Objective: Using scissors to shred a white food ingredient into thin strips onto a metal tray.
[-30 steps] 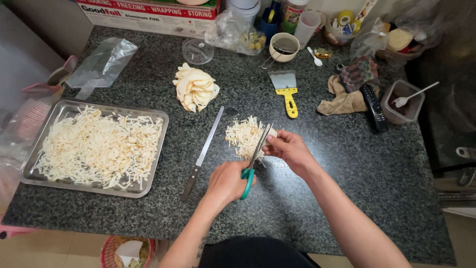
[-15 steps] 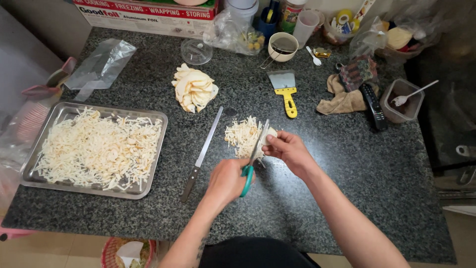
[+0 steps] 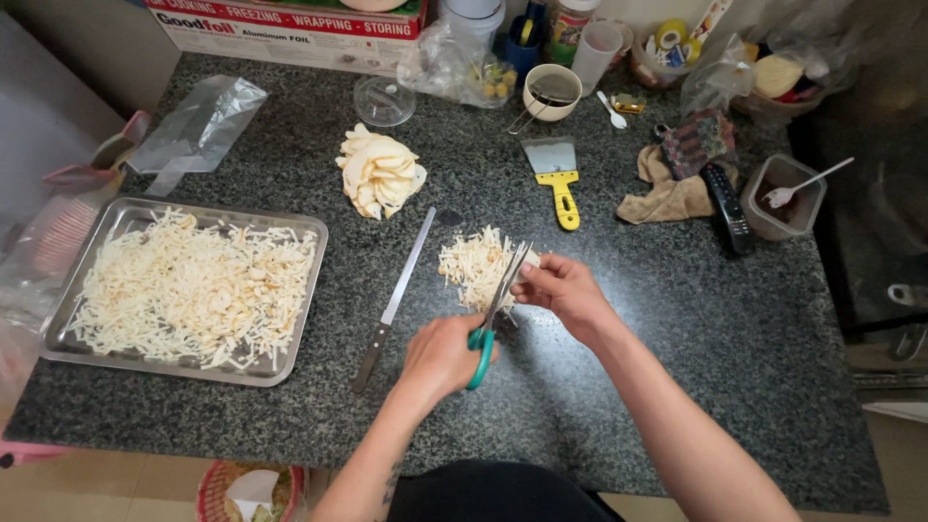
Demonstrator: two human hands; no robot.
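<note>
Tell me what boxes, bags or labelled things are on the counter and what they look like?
Foil box: far edge, long, red and white with green top.
Clear plastic bag: far left, flat, crinkled.
Clear bag: beside the box, holding small yellow bits.
Remote control: right side, black, slim.
Tape rolls: far right, yellow.

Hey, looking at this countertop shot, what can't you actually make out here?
Head view only:
- The piece the right hand holds: mostly covered by its fingers and the scissors.
- The scissors' handle loops: wrapped by the left hand.
- The basket at the bottom: cut off by the frame edge.
- The cup contents: too small and dark to tell.
</note>
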